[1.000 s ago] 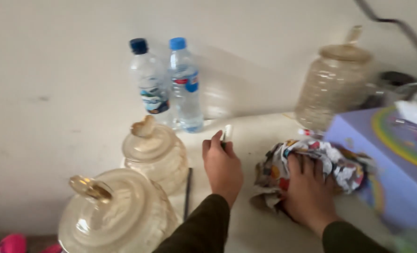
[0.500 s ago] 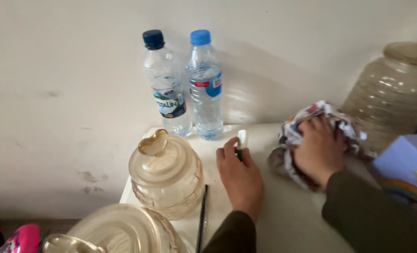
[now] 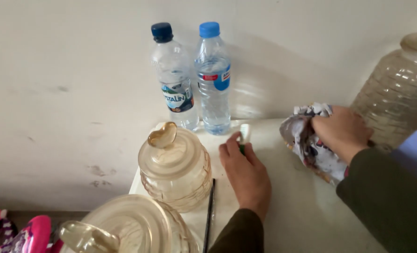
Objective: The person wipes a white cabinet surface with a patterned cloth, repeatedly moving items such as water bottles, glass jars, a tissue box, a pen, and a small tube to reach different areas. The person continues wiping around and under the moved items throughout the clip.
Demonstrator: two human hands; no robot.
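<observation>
Cloth (image 3: pixel 311 140), crumpled and printed in many colours, is clenched in the right hand (image 3: pixel 342 131) and is pressed against the pale tabletop (image 3: pixel 293 206) near its far right part, just in front of a large ribbed amber jar (image 3: pixel 396 98) that stands at the right edge of the view. The fingers of that hand are curled over the top of the bundle, and the dark green sleeve (image 3: pixel 386 197) is seen running back toward the lower right corner.

A small white and green object (image 3: pixel 242 138), shaped like a marker or small tube, is grasped by the left hand (image 3: pixel 246 171) between thumb and forefinger; only its upper end is shown above the fingers, so its kind cannot be told with certainty. The left hand is laid flat on the tabletop, near the middle, with the knuckles up.

Two clear plastic water bottles are stood upright against the cream wall (image 3: pixel 68 70) behind the left hand, touching each other: the dark-capped bottle (image 3: pixel 175 79) on the left and the light-blue-capped bottle (image 3: pixel 214 79) on the right. A lidded amber glass jar (image 3: pixel 175 168) with a heart-shaped knob is placed just left of the left hand, and a thin black stick (image 3: pixel 209 211) is laid between them. A second, larger lid (image 3: pixel 124 229) is seen at the bottom edge. Pink fabric (image 3: pixel 28 234) is visible at the lower left.
</observation>
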